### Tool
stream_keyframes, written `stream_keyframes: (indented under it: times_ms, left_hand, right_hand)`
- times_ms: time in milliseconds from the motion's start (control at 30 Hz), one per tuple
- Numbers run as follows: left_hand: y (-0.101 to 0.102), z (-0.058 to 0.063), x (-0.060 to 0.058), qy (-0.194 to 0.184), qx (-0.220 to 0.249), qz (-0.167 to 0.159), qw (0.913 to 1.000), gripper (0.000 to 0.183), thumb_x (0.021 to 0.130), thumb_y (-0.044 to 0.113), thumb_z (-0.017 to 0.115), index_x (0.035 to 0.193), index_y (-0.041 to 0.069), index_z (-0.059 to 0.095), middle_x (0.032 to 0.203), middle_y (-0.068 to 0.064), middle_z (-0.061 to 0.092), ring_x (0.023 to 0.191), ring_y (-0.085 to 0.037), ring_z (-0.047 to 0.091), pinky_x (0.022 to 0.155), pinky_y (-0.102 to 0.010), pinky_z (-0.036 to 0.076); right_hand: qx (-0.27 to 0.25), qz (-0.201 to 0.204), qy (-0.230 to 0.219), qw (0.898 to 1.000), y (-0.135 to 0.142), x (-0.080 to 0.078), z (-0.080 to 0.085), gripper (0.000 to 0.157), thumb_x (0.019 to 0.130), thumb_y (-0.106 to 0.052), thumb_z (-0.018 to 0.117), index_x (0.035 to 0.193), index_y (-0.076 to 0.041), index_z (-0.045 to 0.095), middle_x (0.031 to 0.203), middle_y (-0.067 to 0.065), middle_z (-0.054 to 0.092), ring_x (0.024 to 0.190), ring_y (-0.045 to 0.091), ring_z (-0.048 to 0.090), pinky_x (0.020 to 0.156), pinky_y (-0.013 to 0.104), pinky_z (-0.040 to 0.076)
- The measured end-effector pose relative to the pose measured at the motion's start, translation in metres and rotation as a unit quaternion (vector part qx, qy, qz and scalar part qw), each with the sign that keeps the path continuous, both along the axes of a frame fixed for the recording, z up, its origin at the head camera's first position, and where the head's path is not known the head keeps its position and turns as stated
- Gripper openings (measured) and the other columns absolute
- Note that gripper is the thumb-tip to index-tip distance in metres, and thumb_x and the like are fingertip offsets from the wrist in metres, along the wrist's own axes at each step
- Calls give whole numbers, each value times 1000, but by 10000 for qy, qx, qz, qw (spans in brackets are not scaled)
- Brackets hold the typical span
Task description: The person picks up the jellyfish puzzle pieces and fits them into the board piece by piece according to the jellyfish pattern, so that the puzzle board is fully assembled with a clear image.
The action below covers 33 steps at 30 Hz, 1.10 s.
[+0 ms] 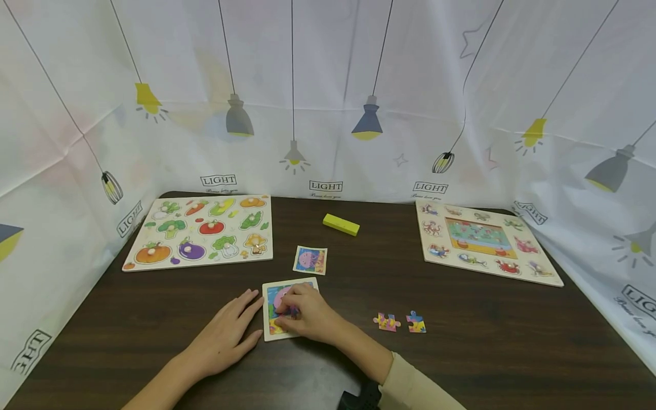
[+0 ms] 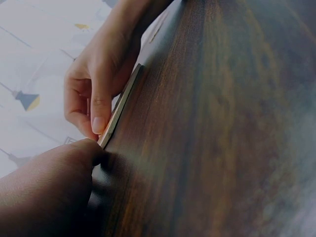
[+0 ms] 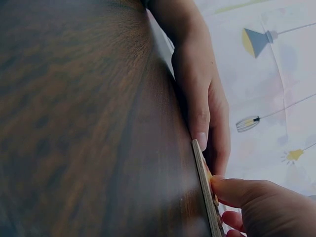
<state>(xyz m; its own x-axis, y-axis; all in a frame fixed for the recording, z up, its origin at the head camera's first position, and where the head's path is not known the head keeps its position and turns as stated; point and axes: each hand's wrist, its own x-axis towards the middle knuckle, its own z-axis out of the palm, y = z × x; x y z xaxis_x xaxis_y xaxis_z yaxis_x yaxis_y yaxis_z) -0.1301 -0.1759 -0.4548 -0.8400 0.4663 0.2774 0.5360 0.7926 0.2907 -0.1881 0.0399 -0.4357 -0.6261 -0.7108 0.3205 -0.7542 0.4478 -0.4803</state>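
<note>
A small framed jigsaw puzzle (image 1: 266, 319) with a pink cartoon picture lies flat on the dark table. My right hand (image 1: 310, 313) is over it, fingers and thumb curled down, pinching a jigsaw piece at the picture's surface; the hand hides most of that piece and the frame's right side. My left hand (image 1: 225, 331) rests on the table with fingers extended, its fingertips at the frame's left edge. In the right wrist view, the thumb of my right hand (image 3: 266, 202) meets the top face of the puzzle frame (image 3: 210, 202).
Two loose jigsaw pieces (image 1: 386, 322) lie right of my right hand. A small picture card (image 1: 310, 260) sits beyond the frame, with a yellow block (image 1: 341, 224) farther back. A vegetable puzzle board (image 1: 174, 257) stands back left, a sea-animal board (image 1: 435, 228) back right.
</note>
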Motion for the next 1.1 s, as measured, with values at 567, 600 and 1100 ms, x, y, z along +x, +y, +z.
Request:
stream_keyframes:
  times_ms: [567,600,1100]
  left_hand:
    - [0,-1,0,-96,-8,41,9999,58,90,36,56,136,4,43,140,-16,37,132,-28,30,104,-47,29]
    - [0,0,0,-105,-7,42,9999,58,90,36,56,136,4,43,141,-16,36,132,-28,30,104,-47,29]
    - [-1,-2,0,-22,-14,13,10000,58,90,36,55,137,5,42,141,-15,36,132,-28,30,103,-47,30]
  right_hand:
    - [48,-81,298,9995,0,-2,-3,7,78,-25,73,78,-19,71,84,-9,56,77,6,43,68,18,33]
    - [46,-68,354,9993,0,-2,-3,7,77,-25,73,78,-19,71,84,-9,56,76,6,42,67,17,33]
    - [185,197,1398,9898,1,0,-5,19,77,-37,73,79,-19,68,86,-7,55,80,8,48,70,19,39]
